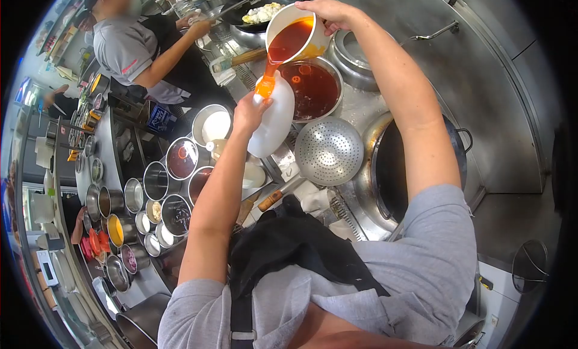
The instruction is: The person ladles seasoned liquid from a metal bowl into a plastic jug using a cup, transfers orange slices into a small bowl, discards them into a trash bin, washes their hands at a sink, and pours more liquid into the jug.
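Note:
My right hand grips the rim of a white tub, which is tilted and holds red-orange liquid. The liquid runs in a stream from the tub's lip into an orange funnel. The funnel sits at the mouth of a white plastic bottle, held tilted by my left hand, with its fingers closed near the neck. Just behind the bottle stands a metal pot of dark red liquid, with a few pale bits on the surface.
A perforated strainer lies in front of the pot, beside a large black wok. Several metal containers of ingredients stand at left. A co-worker works over a wok with food. A lidded pot stands at right.

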Demonstrator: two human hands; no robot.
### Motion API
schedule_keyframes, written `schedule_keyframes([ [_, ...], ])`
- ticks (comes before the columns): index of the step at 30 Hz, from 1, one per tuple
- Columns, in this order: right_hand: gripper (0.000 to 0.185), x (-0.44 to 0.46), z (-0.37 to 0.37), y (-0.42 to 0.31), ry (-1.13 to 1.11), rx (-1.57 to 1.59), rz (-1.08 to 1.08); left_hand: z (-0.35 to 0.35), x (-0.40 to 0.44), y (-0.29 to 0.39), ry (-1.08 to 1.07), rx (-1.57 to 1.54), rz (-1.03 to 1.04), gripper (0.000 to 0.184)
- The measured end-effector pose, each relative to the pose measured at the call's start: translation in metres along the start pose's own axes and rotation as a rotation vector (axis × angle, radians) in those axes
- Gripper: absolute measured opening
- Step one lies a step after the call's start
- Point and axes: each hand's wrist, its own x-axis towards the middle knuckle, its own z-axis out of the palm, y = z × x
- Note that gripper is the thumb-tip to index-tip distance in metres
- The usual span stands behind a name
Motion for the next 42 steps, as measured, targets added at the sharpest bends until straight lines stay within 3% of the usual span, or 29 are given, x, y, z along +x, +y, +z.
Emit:
schedule_keyframes([
  [12,0.050,-0.013,-0.019,-0.017,-0.054,0.134,0.090,0.002,-0.006,0.015,0.054,0.016,0.042,0.038],
  [14,0.059,-0.011,-0.018,-0.011,0.048,-0.021,-0.009,0.004,-0.005,0.020,0.047,0.008,0.017,0.039],
  [21,0.060,-0.008,-0.029,-0.010,0.001,-0.133,0.018,0.009,-0.003,0.034,0.022,0.031,0.009,0.048],
  [24,0.050,-0.014,-0.027,-0.014,0.056,-0.145,0.026,0.012,0.000,0.031,0.030,0.059,0.038,0.048],
  [36,0.057,-0.015,-0.034,-0.016,0.069,-0.211,0.001,0.015,-0.002,0.030,0.012,0.019,0.037,0.042],
  [42,0.051,-0.032,-0.036,-0.034,0.032,-0.104,0.018,0.017,-0.004,0.033,0.000,0.081,0.033,0.041],
])
